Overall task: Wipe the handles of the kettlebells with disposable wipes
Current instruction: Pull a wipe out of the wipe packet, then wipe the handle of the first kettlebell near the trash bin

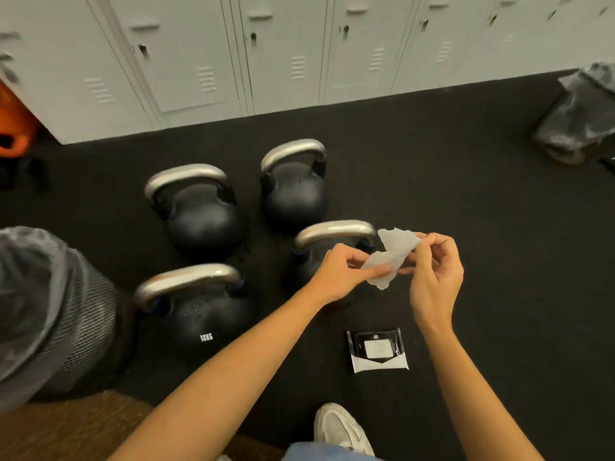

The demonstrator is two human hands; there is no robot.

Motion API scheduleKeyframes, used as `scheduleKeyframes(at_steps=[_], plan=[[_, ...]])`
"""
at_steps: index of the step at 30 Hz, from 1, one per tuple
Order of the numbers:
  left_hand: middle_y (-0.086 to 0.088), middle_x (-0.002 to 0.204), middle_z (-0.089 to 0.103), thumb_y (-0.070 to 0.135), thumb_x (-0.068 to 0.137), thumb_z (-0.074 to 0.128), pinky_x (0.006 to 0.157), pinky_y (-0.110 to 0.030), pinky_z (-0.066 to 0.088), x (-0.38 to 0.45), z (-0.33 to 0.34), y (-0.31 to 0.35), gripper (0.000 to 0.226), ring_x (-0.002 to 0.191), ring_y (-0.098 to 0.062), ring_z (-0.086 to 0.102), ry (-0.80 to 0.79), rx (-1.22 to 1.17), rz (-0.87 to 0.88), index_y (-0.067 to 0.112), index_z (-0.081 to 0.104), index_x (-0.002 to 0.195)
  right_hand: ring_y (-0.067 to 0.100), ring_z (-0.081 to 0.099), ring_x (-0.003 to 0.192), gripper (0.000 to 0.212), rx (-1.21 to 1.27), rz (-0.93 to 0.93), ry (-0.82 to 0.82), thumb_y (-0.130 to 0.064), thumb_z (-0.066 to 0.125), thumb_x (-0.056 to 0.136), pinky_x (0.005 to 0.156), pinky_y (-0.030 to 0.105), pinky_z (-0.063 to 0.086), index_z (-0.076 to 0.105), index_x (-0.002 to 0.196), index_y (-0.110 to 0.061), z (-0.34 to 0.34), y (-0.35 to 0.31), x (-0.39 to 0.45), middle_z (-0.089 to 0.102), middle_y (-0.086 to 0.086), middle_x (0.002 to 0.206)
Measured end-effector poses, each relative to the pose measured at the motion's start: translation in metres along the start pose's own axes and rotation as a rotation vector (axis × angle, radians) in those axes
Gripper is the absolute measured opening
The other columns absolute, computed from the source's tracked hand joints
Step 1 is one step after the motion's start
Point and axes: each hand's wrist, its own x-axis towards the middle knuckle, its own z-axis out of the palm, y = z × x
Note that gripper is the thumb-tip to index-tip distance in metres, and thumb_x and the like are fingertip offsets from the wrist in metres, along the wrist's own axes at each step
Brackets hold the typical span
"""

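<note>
Several black kettlebells with silver handles stand on the dark floor: one at front left point(199, 314), one behind it point(203, 214), one at the back point(294, 191) and one at front right point(332, 232), partly hidden by my left hand. Both hands hold a crumpled white wipe point(391, 257) just above and to the right of that front right kettlebell's handle. My left hand point(339, 272) pinches the wipe's lower end, my right hand point(432, 271) its upper end. A black pack of wipes point(377, 350) lies on the floor below my hands.
A mesh bin lined with a grey bag point(50, 311) stands at left. Grey lockers point(266, 51) run along the back. A dark plastic bag point(579, 114) lies at far right, an orange object point(13, 131) at far left. My white shoe point(342, 429) is at the bottom.
</note>
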Motion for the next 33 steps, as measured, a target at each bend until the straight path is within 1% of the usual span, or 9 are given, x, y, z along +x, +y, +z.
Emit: scheduleKeyframes(at_steps=[5, 9, 12, 16, 20, 23, 26, 29, 33], plan=[[-0.001, 0.088, 0.074, 0.027, 0.083, 0.074, 0.071, -0.025, 0.055, -0.031, -0.064, 0.050, 0.024, 0.079, -0.006, 0.069, 0.203, -0.025, 0.039, 0.010, 0.075, 0.101, 0.017, 0.070, 0.081, 0.012, 0.074, -0.021, -0.161, -0.017, 0.057, 0.096, 0.059, 0.030, 0.058, 0.058, 0.106, -0.010, 0.047, -0.060, 0.000, 0.066, 0.003, 0.103], [-0.003, 0.104, 0.073, 0.023, 0.087, 0.070, 0.083, -0.033, 0.057, -0.070, -0.109, 0.082, 0.027, 0.096, -0.015, 0.070, 0.371, -0.105, 0.075, 0.016, 0.068, 0.113, 0.018, 0.069, 0.092, 0.033, -0.017, -0.034, -0.287, -0.023, 0.062, 0.093, 0.071, 0.035, 0.061, 0.053, 0.124, -0.020, 0.085, -0.099, -0.009, 0.060, -0.002, 0.120], [-0.004, 0.111, 0.071, 0.017, 0.086, 0.070, 0.085, -0.035, 0.058, -0.103, -0.139, 0.098, 0.038, 0.101, -0.017, 0.069, 0.458, -0.165, 0.116, 0.015, 0.062, 0.123, 0.015, 0.069, 0.084, 0.036, -0.071, 0.052, -0.343, -0.033, 0.061, 0.093, 0.076, 0.037, 0.060, 0.052, 0.125, -0.020, 0.110, -0.128, -0.029, 0.062, -0.001, 0.115], [0.004, 0.111, 0.068, 0.014, 0.084, 0.072, 0.077, -0.028, 0.057, -0.149, -0.166, 0.114, 0.043, 0.101, -0.011, 0.066, 0.568, -0.216, 0.174, 0.028, 0.055, 0.121, 0.013, 0.068, 0.089, 0.044, -0.153, 0.252, -0.662, -0.059, 0.046, 0.092, 0.084, 0.035, 0.056, 0.066, 0.103, -0.021, 0.140, -0.165, -0.058, 0.071, 0.000, 0.100], [0.016, 0.099, 0.068, 0.012, 0.079, 0.077, 0.062, -0.018, 0.054, -0.189, -0.184, 0.126, 0.051, 0.090, -0.001, 0.067, 0.654, -0.202, 0.233, 0.032, 0.052, 0.119, 0.021, 0.067, 0.102, 0.056, -0.013, 0.399, -0.896, -0.063, 0.050, 0.088, 0.088, 0.037, 0.055, 0.061, 0.119, -0.018, 0.164, -0.189, -0.077, 0.071, 0.005, 0.110], [0.012, 0.105, 0.065, 0.010, 0.075, 0.080, 0.067, -0.024, 0.058, -0.213, -0.194, 0.128, 0.059, 0.096, -0.008, 0.066, 0.726, -0.227, 0.229, 0.030, 0.050, 0.121, 0.026, 0.068, 0.104, 0.047, 0.061, 0.291, -0.919, -0.048, 0.066, 0.085, 0.093, 0.042, 0.054, 0.067, 0.114, -0.011, 0.175, -0.197, -0.089, 0.073, 0.007, 0.108], [0.008, 0.107, 0.067, 0.008, 0.076, 0.079, 0.073, -0.032, 0.060, -0.229, -0.204, 0.126, 0.056, 0.098, -0.011, 0.068, 0.798, -0.236, 0.224, 0.029, 0.052, 0.120, 0.026, 0.068, 0.103, 0.035, 0.074, 0.169, -0.851, -0.038, 0.066, 0.088, 0.086, 0.037, 0.055, 0.071, 0.104, -0.007, 0.183, -0.202, -0.097, 0.073, 0.008, 0.104], [0.006, 0.097, 0.071, 0.005, 0.081, 0.074, 0.064, -0.023, 0.058, -0.238, -0.211, 0.125, 0.050, 0.086, -0.008, 0.072, 0.829, -0.305, 0.246, 0.024, 0.054, 0.123, 0.026, 0.066, 0.102, 0.038, 0.036, 0.108, -0.854, -0.041, 0.058, 0.093, 0.090, 0.041, 0.052, 0.069, 0.105, -0.006, 0.188, -0.203, -0.098, 0.071, 0.012, 0.105], [0.002, 0.092, 0.075, 0.008, 0.080, 0.075, 0.073, -0.017, 0.056, -0.233, -0.218, 0.127, 0.044, 0.087, -0.004, 0.071, 0.888, -0.182, 0.278, 0.022, 0.063, 0.120, 0.023, 0.063, 0.106, 0.045, -0.094, -0.044, -0.906, -0.049, 0.055, 0.092, 0.087, 0.034, 0.054, 0.064, 0.116, -0.013, 0.200, -0.196, -0.095, 0.064, 0.011, 0.119]])
